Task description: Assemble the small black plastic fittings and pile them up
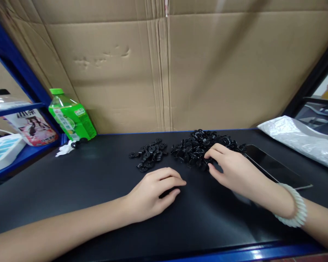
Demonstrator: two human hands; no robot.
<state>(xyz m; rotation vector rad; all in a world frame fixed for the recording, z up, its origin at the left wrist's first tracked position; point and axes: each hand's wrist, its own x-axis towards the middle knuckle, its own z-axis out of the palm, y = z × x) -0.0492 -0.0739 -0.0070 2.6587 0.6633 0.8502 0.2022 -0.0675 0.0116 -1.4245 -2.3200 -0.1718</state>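
Observation:
A large heap of small round black plastic parts (pixel 191 149) lies at the middle right of the black tabletop. My right hand (pixel 225 165) reaches into its near right edge, thumb and fingers apart, fingertips touching or just over the parts. I see nothing gripped there, though some fingertips are hidden against the dark pieces. To the left is a smaller pile of black wheel-like parts (pixel 152 150). Just in front of that pile my left hand (pixel 158 191) rests low over the table, fingers loosely bent, thumb apart, holding nothing.
A dark flat phone-like device (pixel 276 165) lies beside my right forearm, with a silvery plastic bag (pixel 303 138) behind it. At the back left stand a green bottle (pixel 72 116) and crumpled white tissue (pixel 65 148). A cardboard wall (pixel 120 72) closes off the far edge.

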